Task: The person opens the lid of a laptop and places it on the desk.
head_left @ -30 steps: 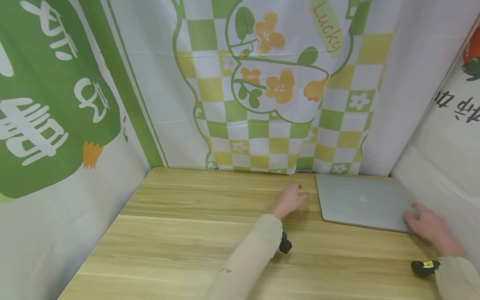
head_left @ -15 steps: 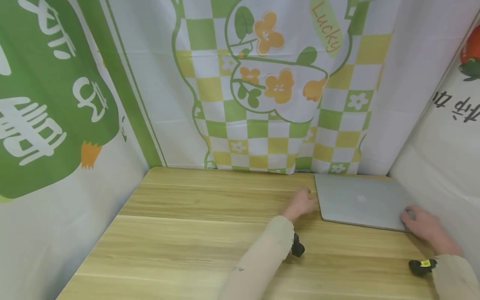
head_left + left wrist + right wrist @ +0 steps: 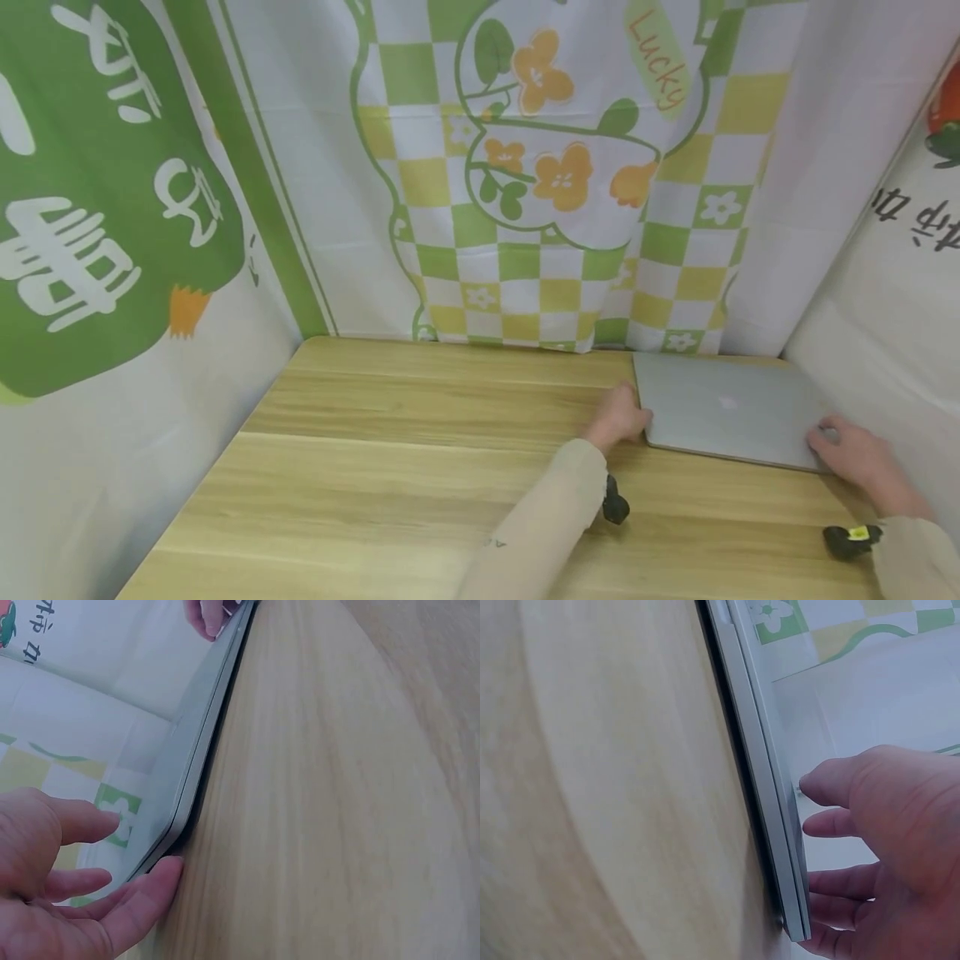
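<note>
A closed silver laptop [image 3: 723,408] lies flat at the back right of the wooden table. At its left edge is my left hand [image 3: 621,414]; in the left wrist view the fingertips [image 3: 169,874] touch the low edge near the front corner, with the thumb held apart above the lid. My right hand [image 3: 858,454] holds the right side near the front corner. From the right wrist view, the thumb [image 3: 829,780] is over the lid and the other fingers [image 3: 844,881] curl at the side edge, their tips partly hidden by the laptop.
The wooden table [image 3: 360,467] has a patterned green and white curtain [image 3: 525,275] behind it. White printed cloths hang at the left [image 3: 225,367] and right [image 3: 877,333]. Black wrist cameras [image 3: 615,500] sit by both sleeves.
My left hand has moved right to reach the laptop's left edge. The right hand has stayed at the right front corner, its thumb and finger drawing closer. The laptop rests in place.
</note>
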Motion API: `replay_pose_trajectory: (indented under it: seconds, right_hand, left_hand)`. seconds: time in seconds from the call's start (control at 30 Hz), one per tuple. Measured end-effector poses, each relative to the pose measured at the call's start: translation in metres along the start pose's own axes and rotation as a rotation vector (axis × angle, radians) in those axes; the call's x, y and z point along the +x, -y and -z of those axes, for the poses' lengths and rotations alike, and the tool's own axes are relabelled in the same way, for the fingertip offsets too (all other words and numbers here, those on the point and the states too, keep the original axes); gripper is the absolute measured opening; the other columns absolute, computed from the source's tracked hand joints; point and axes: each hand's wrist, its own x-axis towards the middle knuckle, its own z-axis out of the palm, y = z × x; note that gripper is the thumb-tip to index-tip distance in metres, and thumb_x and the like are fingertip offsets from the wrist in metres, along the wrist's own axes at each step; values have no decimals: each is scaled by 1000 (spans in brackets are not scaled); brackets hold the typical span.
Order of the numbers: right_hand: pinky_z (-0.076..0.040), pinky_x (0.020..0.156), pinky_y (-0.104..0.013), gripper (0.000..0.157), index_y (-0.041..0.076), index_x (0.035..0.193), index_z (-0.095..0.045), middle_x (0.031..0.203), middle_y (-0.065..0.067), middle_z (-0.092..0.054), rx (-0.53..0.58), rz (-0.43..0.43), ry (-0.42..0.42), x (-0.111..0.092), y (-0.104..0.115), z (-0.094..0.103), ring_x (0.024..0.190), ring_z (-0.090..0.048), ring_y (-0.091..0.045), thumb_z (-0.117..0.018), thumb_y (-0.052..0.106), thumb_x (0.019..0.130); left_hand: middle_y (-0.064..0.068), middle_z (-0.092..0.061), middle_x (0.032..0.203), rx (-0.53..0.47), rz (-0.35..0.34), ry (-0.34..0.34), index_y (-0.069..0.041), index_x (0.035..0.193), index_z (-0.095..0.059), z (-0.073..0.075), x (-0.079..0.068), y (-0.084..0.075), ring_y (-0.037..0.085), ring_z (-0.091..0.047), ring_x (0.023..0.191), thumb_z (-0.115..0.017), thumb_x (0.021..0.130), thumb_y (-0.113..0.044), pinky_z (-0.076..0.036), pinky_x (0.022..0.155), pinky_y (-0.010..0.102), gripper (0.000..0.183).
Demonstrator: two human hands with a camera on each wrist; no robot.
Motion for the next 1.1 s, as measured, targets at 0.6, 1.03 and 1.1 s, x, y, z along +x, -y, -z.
replay_pose_trajectory:
  seconds: [0.6, 1.03, 1.1]
  right_hand:
    - [-39, 81, -64, 64, -25, 121, -33, 117, -49, -37, 13, -45, -6, 3, 5, 0, 101, -39, -63, -37, 34, 96]
    - [-42, 79, -62, 68, -29, 117, -33, 112, -50, -38, -5, -96, 70, 1, 9, 5, 97, -42, -61, -38, 36, 95]
    - [-41, 80, -62, 71, -29, 118, -31, 114, -50, -37, 0, -109, 89, 0, 10, 6, 99, -41, -62, -37, 38, 95]
  left_hand:
    - [14, -61, 118, 49, 11, -61, -3, 127, -52, -9, 6, 1, 11, -51, 37, -61, 85, -12, -44, 36, 20, 44]
    - [8, -65, 95, 232, -6, -13, -3, 105, -62, -7, 10, 3, 12, -50, 51, -63, 82, -8, -44, 43, 21, 24]
    - [8, -64, 101, 229, -4, -9, -3, 111, -61, -7, 11, 5, 11, -52, 49, -63, 83, -9, -44, 42, 21, 28]
